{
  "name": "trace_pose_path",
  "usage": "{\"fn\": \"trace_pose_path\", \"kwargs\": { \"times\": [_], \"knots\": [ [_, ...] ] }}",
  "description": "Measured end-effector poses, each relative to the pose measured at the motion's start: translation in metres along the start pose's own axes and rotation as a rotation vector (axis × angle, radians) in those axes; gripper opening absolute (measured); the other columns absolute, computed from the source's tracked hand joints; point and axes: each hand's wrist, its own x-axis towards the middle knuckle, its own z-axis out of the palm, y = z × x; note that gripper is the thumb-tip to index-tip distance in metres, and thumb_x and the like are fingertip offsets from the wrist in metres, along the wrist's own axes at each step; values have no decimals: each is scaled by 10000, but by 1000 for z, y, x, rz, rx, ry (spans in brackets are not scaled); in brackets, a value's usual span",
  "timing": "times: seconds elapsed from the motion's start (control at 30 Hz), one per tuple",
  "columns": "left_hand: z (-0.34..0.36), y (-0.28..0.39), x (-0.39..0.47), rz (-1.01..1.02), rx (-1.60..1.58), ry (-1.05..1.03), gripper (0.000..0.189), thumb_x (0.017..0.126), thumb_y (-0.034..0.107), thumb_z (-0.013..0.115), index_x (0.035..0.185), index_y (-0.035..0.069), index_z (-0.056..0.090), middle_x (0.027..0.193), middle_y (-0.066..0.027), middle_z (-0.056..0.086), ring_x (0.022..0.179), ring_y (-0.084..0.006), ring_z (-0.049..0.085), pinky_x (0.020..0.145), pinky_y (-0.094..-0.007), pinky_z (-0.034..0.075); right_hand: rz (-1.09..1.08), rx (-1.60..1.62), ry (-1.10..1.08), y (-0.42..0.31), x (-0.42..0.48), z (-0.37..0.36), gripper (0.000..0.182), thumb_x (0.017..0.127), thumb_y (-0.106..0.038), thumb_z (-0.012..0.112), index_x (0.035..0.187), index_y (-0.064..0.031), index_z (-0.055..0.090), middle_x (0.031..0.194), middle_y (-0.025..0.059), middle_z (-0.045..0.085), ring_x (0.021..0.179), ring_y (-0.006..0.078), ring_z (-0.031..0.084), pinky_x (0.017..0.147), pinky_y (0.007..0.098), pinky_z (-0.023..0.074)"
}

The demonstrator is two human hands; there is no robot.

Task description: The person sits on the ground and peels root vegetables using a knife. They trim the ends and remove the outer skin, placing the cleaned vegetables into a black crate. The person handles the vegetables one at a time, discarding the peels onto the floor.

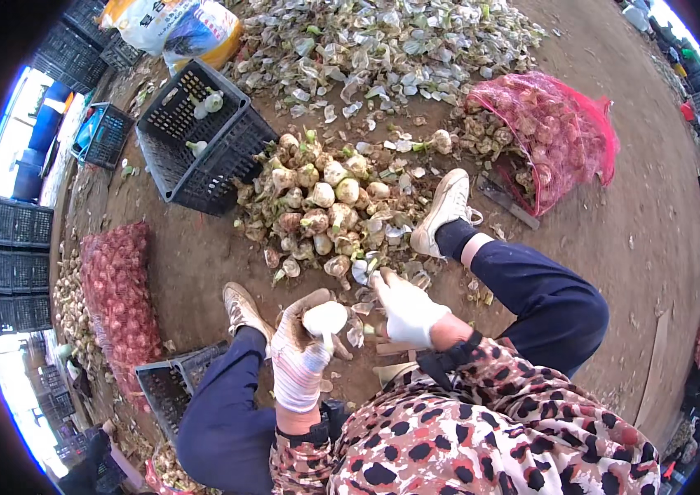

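Note:
My left hand [300, 356], in a striped, soiled work glove, holds a peeled white bulb [325, 318] that looks like garlic, its stem pointing towards me. To its right, my right hand [409, 309] wears a white glove with dirty fingertips. Those fingertips are at a pale piece of skin [360, 271]; whether they grip it I cannot tell. Just beyond both hands lies a heap of unpeeled garlic bulbs [319, 204] with roots and short stems, on the dirt floor between my feet.
A black plastic crate [208, 133] holding a few peeled bulbs stands left of the heap. Beyond is a wide pile of skins [375, 49]. At right, a pink mesh sack [551, 136] spills bulbs beside a flat blade-like strip [507, 201]. A full red mesh sack [121, 309] lies left.

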Motion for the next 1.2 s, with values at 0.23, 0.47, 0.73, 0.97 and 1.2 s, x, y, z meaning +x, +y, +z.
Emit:
{"fn": "trace_pose_path", "kwargs": {
  "times": [0.23,0.47,0.73,0.97,1.2],
  "knots": [
    [11,-6,2,318,590,-29,536,760,4,792,1277,18,652,1198,-90,592,996,-178,626,833,-297,541,-112,1533,-283,-45,-32,-83,651,978,-218,641,1515,29,368,1422,150,546,1310,201,519,1090,338,426],
    [10,0,-4,184,645,4,385,871,211,758,1163,-28,680,897,-172,680,806,-303,677,766,-365,541,-77,1363,-51,-49,-32,-77,505,901,-96,668,1373,9,522,1242,129,626,1132,223,616,971,349,500],
    [12,-4,4,584,1248,-29,113,901,87,650,943,-18,652,789,-178,633,701,-365,620,646,-408,506,-340,622,304,-41,-27,-55,501,831,-56,654,1324,-22,569,1181,166,630,1101,326,628,969,393,507],
    [2,-34,6,126,616,94,78,921,6,553,883,8,621,724,-38,615,542,-91,591,463,-244,493,42,1349,-183,-35,-21,-54,539,922,-113,632,1435,-9,504,1299,94,629,1182,164,575,1008,306,466],
    [-1,-42,16,302,935,113,40,879,19,594,852,-7,606,727,-80,636,656,-184,609,625,-331,504,83,1326,-55,-42,-12,-33,674,897,-115,607,1520,21,389,1284,125,608,1144,173,571,977,297,469]
  ]
}}
